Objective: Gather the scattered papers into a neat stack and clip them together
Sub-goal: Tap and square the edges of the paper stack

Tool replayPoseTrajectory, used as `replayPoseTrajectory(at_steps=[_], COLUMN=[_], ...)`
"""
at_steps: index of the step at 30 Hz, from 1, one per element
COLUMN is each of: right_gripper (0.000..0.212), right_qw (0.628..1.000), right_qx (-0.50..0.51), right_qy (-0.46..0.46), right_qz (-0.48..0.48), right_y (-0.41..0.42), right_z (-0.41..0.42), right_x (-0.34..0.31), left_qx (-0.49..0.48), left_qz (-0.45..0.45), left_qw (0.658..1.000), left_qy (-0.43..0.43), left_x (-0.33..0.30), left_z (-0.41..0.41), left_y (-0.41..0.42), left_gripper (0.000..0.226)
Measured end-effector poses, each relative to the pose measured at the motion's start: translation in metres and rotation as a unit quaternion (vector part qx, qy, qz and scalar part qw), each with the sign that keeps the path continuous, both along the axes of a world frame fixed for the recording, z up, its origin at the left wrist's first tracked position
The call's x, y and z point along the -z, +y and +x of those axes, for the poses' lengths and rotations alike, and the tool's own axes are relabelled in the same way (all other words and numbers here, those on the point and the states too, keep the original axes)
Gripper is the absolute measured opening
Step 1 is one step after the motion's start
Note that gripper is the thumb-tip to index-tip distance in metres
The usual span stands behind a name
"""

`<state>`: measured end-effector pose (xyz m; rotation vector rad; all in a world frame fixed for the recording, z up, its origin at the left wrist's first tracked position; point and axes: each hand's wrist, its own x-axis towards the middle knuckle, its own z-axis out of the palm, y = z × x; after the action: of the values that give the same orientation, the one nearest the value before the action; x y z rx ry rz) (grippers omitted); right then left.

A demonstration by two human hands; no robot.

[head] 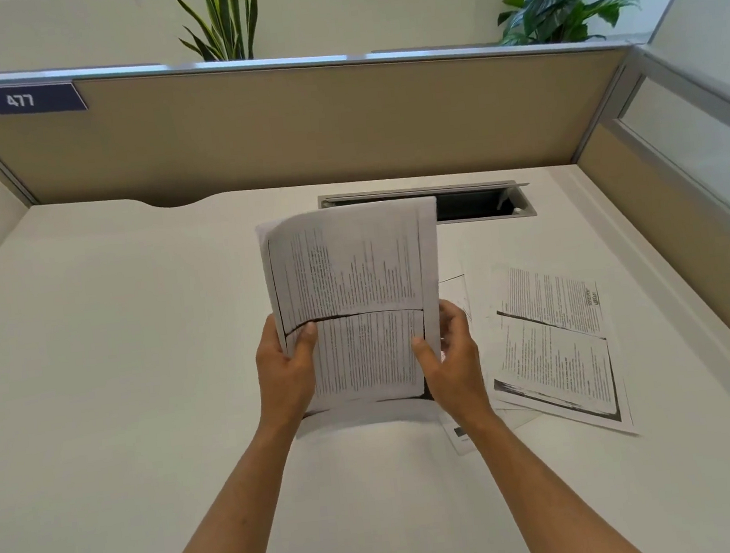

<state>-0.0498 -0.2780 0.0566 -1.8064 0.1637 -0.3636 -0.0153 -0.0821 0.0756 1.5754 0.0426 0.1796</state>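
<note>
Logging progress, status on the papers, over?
Both hands grip held papers. Loose sheets remain on desk. No clip visible.

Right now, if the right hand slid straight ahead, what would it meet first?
Probably nothing soon: ahead of the right hand lies bare desk, then the open cable hatch, though depth is unclear.

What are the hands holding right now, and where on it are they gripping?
Both hands hold a sheaf of printed papers upright: the left hand grips its lower left edge, the right hand its lower right edge.
</note>
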Motion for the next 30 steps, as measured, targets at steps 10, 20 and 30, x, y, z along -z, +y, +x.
replayPoseTrajectory(at_steps=[10,20,30], right_gripper=[0.094,0.121,0.076], right_qw=[0.919,0.884,0.918], right_qx=[0.045,-0.027,0.052], right_qy=[0.209,0.271,0.208], right_qz=[-0.331,-0.380,-0.334], right_y=[-0.081,-0.087,-0.087], right_z=[-0.051,-0.064,-0.065], right_x=[0.059,0.077,0.080], left_qx=[-0.001,0.000,0.007], left_qz=[0.071,0.115,0.114], left_qw=[0.976,0.960,0.960], left_qy=[0.205,0.254,0.257], left_x=[0.050,0.070,0.072], left_z=[0.006,0.007,0.005], left_y=[0.028,0.041,0.044], left_gripper=[0.036,0.038,0.035])
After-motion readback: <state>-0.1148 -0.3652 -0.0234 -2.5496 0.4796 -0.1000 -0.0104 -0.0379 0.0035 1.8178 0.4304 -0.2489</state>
